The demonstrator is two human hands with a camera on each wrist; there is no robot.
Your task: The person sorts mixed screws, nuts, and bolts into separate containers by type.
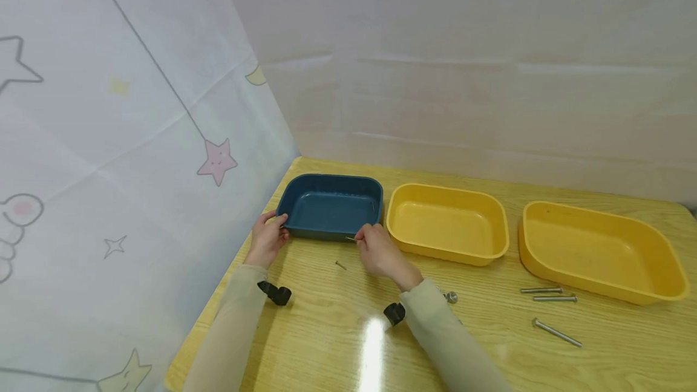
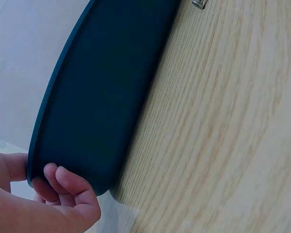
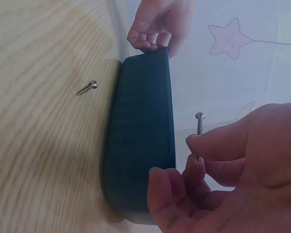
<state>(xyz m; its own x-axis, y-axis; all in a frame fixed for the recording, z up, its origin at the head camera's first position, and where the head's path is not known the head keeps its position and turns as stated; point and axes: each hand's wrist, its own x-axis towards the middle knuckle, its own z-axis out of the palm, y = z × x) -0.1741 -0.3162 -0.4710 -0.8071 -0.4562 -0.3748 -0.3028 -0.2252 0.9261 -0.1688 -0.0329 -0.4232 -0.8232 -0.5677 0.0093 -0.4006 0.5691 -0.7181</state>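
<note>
A dark blue tray (image 1: 327, 236) stands at the left of the wooden table. My left hand (image 1: 266, 239) grips its near left corner, thumb over the rim and fingers curled against the outer wall, as the left wrist view shows. Between the thumb and finger of my right hand (image 1: 378, 251) is a small screw (image 3: 200, 125), head outward, by the tray's near right rim. A second screw (image 1: 340, 265) lies on the table in front of the tray. Inside the tray, near its right wall, a thin screw (image 1: 373, 205) shows faintly.
Two yellow trays, a middle one (image 1: 446, 251) and a right one (image 1: 599, 286), stand along the back. Several long bolts (image 1: 556, 332) lie before the right tray. A metal nut or bolt head (image 1: 451, 297) shows beside my right sleeve. Patterned cloth (image 1: 163, 107) hangs along the left edge.
</note>
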